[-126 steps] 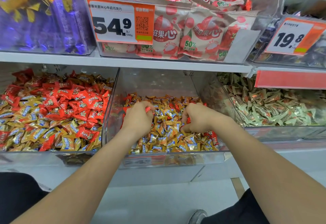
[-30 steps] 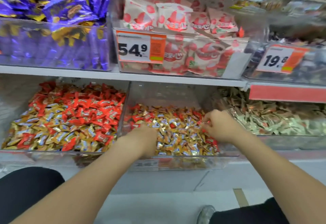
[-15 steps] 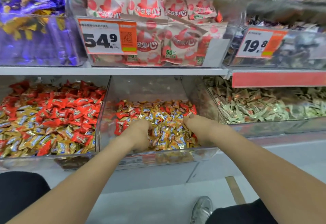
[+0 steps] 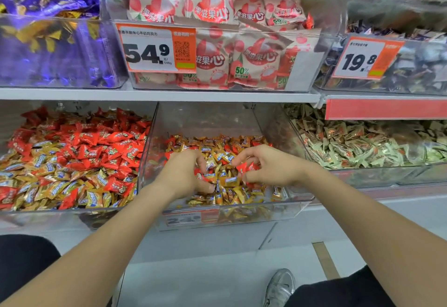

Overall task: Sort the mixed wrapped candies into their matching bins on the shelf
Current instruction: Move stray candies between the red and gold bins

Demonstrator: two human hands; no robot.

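Both hands are inside the middle clear bin [image 4: 278, 206] on the lower shelf, over a pile of gold-wrapped candies [image 4: 225, 193] mixed with some red ones. My left hand [image 4: 183, 173] is curled on the pile with red wrappers showing under its fingers. My right hand [image 4: 268, 166] pinches red-wrapped candies [image 4: 246, 167] between thumb and fingers. The left bin [image 4: 72, 212] holds red candies [image 4: 96, 142] toward the back and gold ones [image 4: 48, 185] in front.
A right-hand bin [image 4: 377, 176] holds pale green and tan wrapped candies. The upper shelf carries purple-wrapped sweets [image 4: 48, 40], pink snack bags [image 4: 229, 47] behind a 54.9 price tag [image 4: 154, 49], and a 19.8 tag [image 4: 362, 58]. My shoe [image 4: 280, 285] is on the floor below.
My right hand has lifted slightly and opened its fingers around red candies. My left hand shifted a little toward the middle of the pile. The view moved closer.
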